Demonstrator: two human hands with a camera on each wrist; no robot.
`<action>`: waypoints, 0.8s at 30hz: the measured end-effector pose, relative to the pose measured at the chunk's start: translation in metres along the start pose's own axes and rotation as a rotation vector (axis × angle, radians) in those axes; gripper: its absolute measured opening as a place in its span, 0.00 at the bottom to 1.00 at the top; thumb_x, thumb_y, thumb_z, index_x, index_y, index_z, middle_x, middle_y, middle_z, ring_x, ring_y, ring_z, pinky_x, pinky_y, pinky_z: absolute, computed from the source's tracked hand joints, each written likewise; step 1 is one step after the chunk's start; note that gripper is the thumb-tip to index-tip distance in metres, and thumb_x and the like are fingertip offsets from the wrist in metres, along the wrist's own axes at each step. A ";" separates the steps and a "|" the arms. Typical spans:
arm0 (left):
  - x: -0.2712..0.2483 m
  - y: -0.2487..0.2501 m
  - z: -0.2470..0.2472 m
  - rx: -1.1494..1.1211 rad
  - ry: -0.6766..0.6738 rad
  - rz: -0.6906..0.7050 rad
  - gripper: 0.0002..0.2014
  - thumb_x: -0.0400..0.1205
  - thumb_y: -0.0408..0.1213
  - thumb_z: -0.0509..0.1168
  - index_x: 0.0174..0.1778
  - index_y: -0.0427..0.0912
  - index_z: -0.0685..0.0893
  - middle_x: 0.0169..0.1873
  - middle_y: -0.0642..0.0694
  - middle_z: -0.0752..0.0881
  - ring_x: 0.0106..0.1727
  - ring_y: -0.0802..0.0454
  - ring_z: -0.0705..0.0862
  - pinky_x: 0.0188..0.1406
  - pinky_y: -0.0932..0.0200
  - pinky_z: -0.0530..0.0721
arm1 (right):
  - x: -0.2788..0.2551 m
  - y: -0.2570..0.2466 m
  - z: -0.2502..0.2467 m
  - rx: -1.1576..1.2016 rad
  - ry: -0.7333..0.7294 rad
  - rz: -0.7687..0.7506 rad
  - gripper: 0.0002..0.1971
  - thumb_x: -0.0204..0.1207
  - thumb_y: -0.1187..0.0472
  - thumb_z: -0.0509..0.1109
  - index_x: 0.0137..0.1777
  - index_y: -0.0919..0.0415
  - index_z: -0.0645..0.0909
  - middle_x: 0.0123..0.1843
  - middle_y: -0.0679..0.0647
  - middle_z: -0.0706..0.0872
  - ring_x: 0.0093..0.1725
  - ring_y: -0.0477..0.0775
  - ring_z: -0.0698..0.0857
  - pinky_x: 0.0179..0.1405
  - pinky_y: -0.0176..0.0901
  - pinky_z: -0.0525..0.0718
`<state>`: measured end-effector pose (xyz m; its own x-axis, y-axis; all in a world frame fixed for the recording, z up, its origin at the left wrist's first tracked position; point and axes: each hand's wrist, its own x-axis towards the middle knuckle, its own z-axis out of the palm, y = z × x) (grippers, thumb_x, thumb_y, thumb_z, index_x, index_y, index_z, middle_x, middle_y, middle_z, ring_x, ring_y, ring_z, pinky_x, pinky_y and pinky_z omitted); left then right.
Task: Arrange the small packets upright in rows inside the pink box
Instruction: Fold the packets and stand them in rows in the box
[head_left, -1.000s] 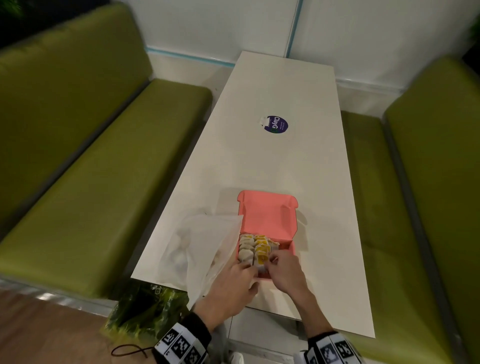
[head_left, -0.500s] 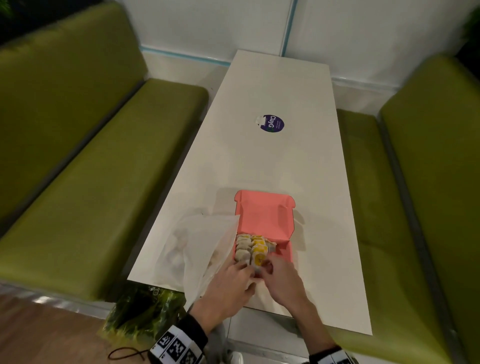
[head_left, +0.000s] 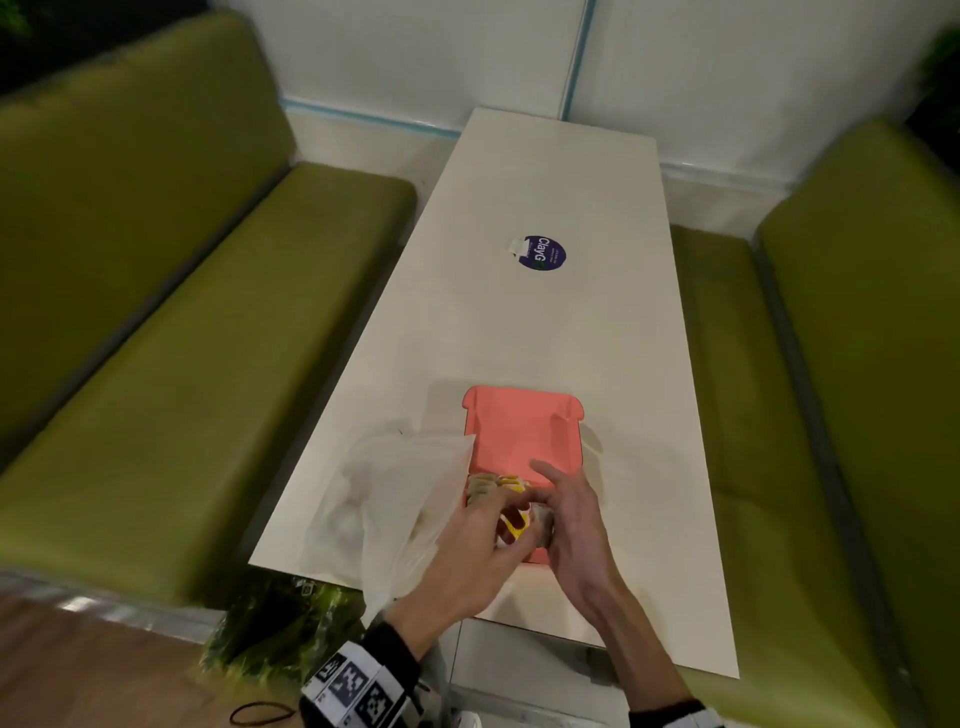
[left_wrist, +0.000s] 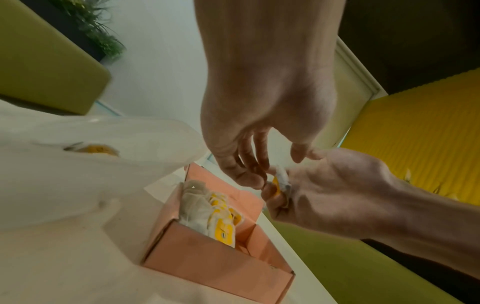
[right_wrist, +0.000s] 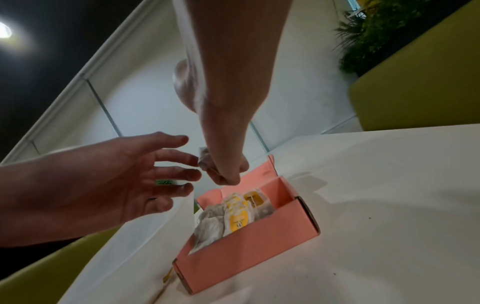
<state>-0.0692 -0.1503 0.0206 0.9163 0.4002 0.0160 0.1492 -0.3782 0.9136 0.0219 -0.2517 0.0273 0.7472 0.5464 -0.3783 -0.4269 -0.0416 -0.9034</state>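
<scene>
The pink box (head_left: 519, 431) lies with its lid open at the near end of the white table (head_left: 545, 338). Several white and yellow packets (head_left: 485, 483) stand in rows inside it, along its left side (left_wrist: 218, 216) (right_wrist: 233, 214). My right hand (head_left: 545, 512) (right_wrist: 221, 174) pinches one small packet (left_wrist: 281, 179) (right_wrist: 203, 159) just above the box's near part. My left hand (head_left: 506, 512) (right_wrist: 182, 170) hovers beside it with fingers spread and relaxed, fingertips close to that packet.
A translucent plastic bag (head_left: 395, 483) lies against the box's left side, with more packets (left_wrist: 96, 149) inside. A round purple sticker (head_left: 540, 253) sits mid-table. Green benches (head_left: 182, 389) (head_left: 831, 415) flank the table.
Both hands have lifted from the packets at the box's near end. The right hand now holds a packet above the box, and the left fingers have spread.
</scene>
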 end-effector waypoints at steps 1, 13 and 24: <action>0.001 0.001 0.003 0.001 0.011 -0.004 0.12 0.82 0.55 0.65 0.60 0.59 0.83 0.43 0.59 0.84 0.44 0.57 0.84 0.43 0.61 0.84 | -0.002 -0.001 0.003 0.008 -0.009 0.017 0.19 0.91 0.53 0.49 0.68 0.50 0.81 0.53 0.67 0.82 0.46 0.60 0.78 0.49 0.58 0.82; 0.002 -0.006 -0.010 -0.325 0.133 -0.101 0.02 0.85 0.33 0.68 0.49 0.45 0.84 0.39 0.54 0.87 0.37 0.56 0.85 0.33 0.59 0.82 | -0.011 -0.006 -0.019 -0.152 -0.043 -0.110 0.09 0.79 0.75 0.67 0.53 0.65 0.85 0.48 0.58 0.89 0.46 0.53 0.87 0.46 0.48 0.87; 0.006 -0.010 -0.016 -0.191 0.249 -0.111 0.10 0.83 0.34 0.69 0.53 0.54 0.82 0.48 0.58 0.86 0.50 0.57 0.86 0.46 0.54 0.87 | -0.012 -0.007 -0.009 -0.323 0.026 -0.382 0.08 0.72 0.72 0.77 0.45 0.58 0.86 0.41 0.53 0.88 0.40 0.49 0.85 0.42 0.37 0.82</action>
<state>-0.0715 -0.1308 0.0178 0.7758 0.6310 -0.0102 0.1490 -0.1675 0.9745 0.0201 -0.2655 0.0363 0.8335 0.5525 -0.0095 0.0564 -0.1021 -0.9932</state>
